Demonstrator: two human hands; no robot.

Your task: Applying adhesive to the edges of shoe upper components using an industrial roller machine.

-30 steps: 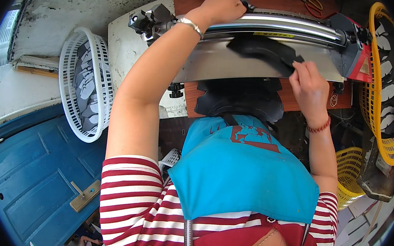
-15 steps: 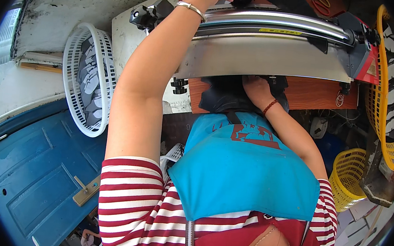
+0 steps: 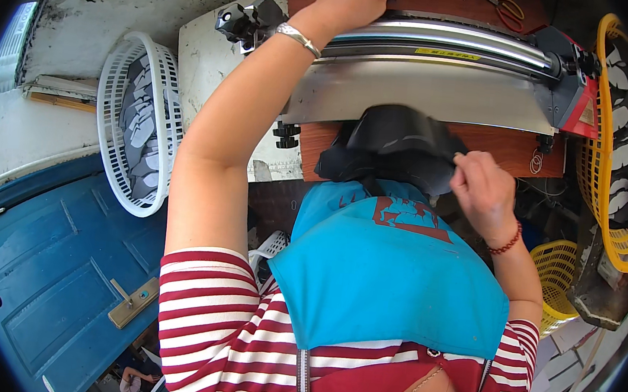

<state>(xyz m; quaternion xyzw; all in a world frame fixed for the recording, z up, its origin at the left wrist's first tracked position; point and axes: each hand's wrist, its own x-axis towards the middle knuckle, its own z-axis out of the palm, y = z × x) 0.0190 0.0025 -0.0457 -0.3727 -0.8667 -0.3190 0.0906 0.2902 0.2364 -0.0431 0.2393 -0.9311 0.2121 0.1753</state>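
Observation:
My right hand (image 3: 485,188) pinches the right edge of a curved, flexible black sheet piece (image 3: 402,133), in front of the machine's metal plate (image 3: 420,93). More black pieces (image 3: 339,165) lie under it, above my blue apron (image 3: 396,278). My left hand (image 3: 353,1) reaches over the machine's shiny roller (image 3: 454,40) to its far side. The left fingers are curled, with something dark at their tips, partly cut off by the picture's upper edge.
Scissors (image 3: 511,13) with orange-red handles lie on the brown board behind the roller. A white basket (image 3: 104,122) of grey and black pieces stands left, a yellow basket (image 3: 595,146) of similar pieces right. Another yellow basket (image 3: 551,280) sits lower right. A blue door (image 3: 47,262) is at lower left.
My right hand has come out from under the plate's edge, moving right and nearer, lifting the black piece. The black material behind the roller has mostly gone from view; my left hand has shifted slightly.

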